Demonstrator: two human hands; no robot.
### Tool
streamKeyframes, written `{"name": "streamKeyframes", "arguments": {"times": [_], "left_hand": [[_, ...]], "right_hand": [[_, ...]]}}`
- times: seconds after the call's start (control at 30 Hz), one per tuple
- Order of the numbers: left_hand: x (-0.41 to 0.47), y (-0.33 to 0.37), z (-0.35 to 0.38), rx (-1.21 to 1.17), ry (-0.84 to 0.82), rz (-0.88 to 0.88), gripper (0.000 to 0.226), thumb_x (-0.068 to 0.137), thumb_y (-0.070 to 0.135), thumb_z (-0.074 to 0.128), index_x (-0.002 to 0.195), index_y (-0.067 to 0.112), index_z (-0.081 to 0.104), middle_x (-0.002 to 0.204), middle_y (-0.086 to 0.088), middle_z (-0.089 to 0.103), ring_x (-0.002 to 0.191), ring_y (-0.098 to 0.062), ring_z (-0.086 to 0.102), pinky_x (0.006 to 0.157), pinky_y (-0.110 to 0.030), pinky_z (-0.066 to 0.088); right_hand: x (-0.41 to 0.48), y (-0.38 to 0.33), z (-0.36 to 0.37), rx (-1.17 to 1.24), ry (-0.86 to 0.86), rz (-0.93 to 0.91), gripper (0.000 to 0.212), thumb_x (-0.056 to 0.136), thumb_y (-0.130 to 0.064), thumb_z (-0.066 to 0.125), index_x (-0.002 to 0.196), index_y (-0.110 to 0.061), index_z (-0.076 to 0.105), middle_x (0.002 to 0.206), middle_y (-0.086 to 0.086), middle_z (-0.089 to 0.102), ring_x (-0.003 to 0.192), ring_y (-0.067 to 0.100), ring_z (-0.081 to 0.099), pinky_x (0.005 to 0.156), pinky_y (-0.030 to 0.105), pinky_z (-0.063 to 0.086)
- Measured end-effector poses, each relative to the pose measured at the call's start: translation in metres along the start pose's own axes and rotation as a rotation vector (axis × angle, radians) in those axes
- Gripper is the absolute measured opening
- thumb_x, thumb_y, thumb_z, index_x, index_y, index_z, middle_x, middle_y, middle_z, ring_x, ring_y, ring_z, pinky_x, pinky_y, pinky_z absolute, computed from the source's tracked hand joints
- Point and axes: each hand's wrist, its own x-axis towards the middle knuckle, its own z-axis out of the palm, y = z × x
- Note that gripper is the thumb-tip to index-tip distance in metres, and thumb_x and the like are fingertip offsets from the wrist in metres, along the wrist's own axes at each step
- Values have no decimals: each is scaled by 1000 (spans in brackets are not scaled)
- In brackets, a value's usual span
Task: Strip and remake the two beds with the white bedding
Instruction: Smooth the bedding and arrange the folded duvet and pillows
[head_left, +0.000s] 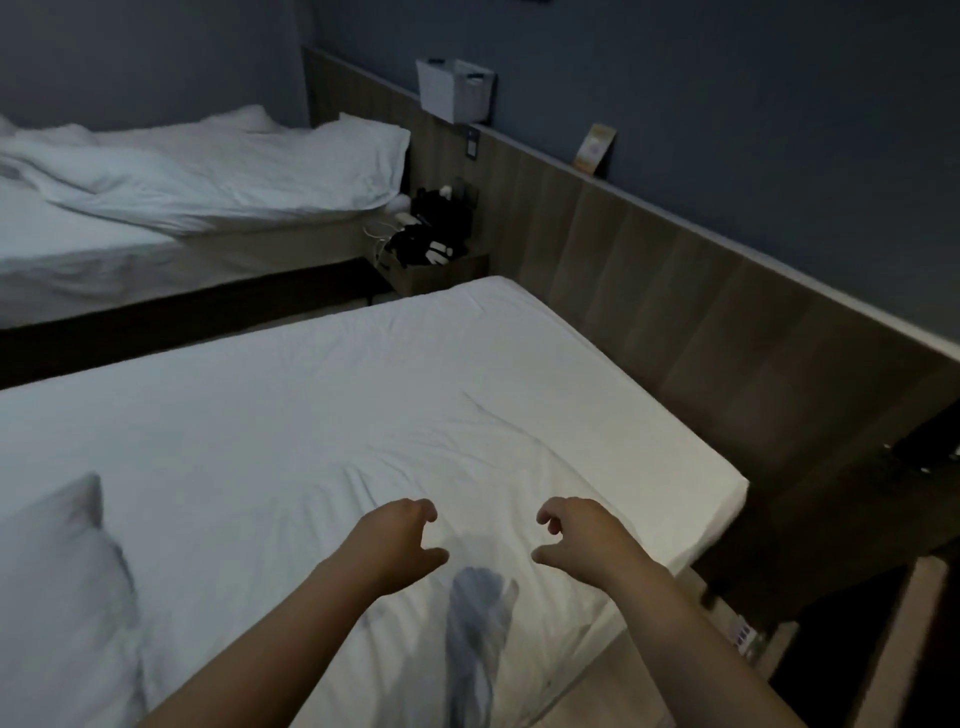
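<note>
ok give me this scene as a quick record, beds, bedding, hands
near bed: white sheet on, creased by the hands
far bed: rumpled white duvet, unmade
pillow: on near bed, lower left
left hand: over the sheet, fingers loosely curled, holding nothing
right hand: same, holding nothing
nightstand: between the beds, dark items on it

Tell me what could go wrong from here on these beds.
The creases in the sheet ahead of the left hand and right hand may get covered if not smoothed.
The blurred grey cloth near the edge might slip to the floor.
Pulling the rumpled duvet off the far bed could snag the cables on the nightstand.
</note>
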Motion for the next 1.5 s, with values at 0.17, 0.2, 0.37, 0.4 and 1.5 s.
{"name": "streamKeyframes", "arguments": {"times": [0.17,0.2,0.37,0.4,1.5], "left_hand": [[16,-11,-5,-44,42,-153,56,89,46,58,137,21,44,134,3,52,118,-15,52,97,-24,40],[20,-11,-4,-59,53,-192,56,89,46,58,137,21,44,134,3,52,117,-15,53,97,-24,41],[38,2,7,-165,143,-427,56,89,46,59,137,22,44,134,5,53,116,-13,54,96,-24,42],[39,8,10,-193,165,-482,56,89,46,59,137,22,44,134,5,52,117,-13,53,96,-23,41],[275,308,45,101,-131,172,55,90,42,57,139,19,43,137,-1,51,122,-19,51,99,-29,40]], "right_hand": [[56,-10,-8,-60,-77,-151,45,80,-33,68,122,-21,56,115,-4,59,103,13,55,84,25,45],[69,-10,-9,-76,-94,-186,46,80,-34,68,123,-22,55,116,-4,59,104,13,55,84,25,44],[134,-8,-20,-167,-208,-385,46,81,-34,66,124,-23,55,117,-5,58,104,12,55,84,25,45],[145,-9,-23,-185,-233,-433,45,81,-34,66,124,-23,54,116,-5,58,104,13,55,84,25,45],[123,328,-142,295,83,283,44,82,-33,72,120,-18,58,107,-3,59,96,14,59,78,28,50]]}}
